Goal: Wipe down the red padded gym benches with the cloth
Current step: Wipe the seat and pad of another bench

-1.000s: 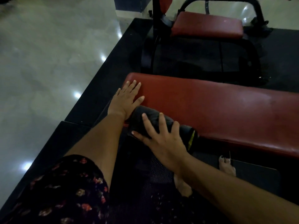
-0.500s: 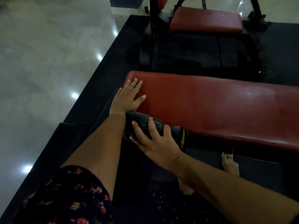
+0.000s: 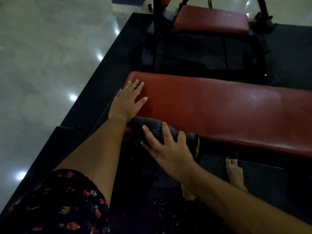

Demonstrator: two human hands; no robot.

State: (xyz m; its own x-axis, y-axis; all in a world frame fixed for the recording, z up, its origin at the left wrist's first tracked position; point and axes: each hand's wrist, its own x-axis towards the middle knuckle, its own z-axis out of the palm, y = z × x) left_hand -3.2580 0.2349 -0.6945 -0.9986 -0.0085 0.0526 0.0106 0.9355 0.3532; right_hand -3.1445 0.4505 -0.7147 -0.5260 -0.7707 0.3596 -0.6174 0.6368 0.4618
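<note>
Left hand [image 3: 125,105] rests flat-fingered on the red padded bench [image 3: 219,112]. Right hand [image 3: 170,149], fingers [image 3: 167,132] spread, apparently presses the dark cloth [image 3: 149,122].

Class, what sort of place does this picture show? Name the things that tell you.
Most likely a gym: a long red padded bench, a second red padded seat on a black metal frame behind it, and black floor matting beside a polished floor.

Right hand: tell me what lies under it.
Under the right hand lies a dark cloth, pressed against the near edge of the red bench. The cloth's part beneath the palm, and the bench edge behind it, are covered.
</note>
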